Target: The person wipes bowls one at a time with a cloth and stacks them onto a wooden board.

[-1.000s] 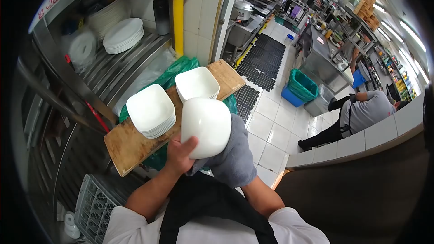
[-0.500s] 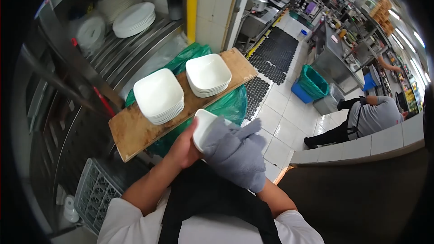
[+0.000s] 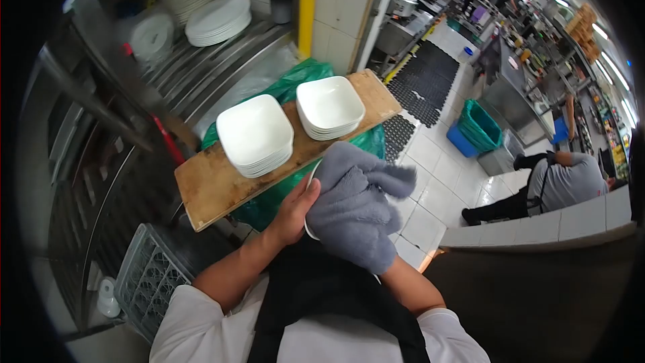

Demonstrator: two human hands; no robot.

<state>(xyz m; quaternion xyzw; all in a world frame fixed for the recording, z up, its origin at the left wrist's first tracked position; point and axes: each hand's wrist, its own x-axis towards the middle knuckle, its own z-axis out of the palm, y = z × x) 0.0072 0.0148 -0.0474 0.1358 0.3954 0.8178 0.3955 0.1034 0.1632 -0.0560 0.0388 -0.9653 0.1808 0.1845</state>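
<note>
My left hand [image 3: 293, 211] grips a white square bowl [image 3: 309, 229] by its side, thumb on the rim. Only a thin edge of this bowl shows, since a grey cloth [image 3: 353, 208] covers the rest. The cloth wraps my right hand, hiding its fingers, and is pressed against the inside of the bowl. Just beyond my hands, a wooden board [image 3: 213, 185] carries two stacks of similar dishes, a left bowl stack [image 3: 255, 134] and a right bowl stack [image 3: 330, 105].
Green plastic bags [image 3: 267, 205] lie beneath the board. A plate stack [image 3: 218, 21] stands on the metal rack at the upper left. A grey dish crate [image 3: 151, 282] is at lower left. A co-worker [image 3: 568, 185] bends over at right, near a blue bin [image 3: 470, 140].
The grey cloth has moved up and left over the bowl, covering its white inside almost fully. My left hand keeps its hold. The whole view has shifted slightly.
</note>
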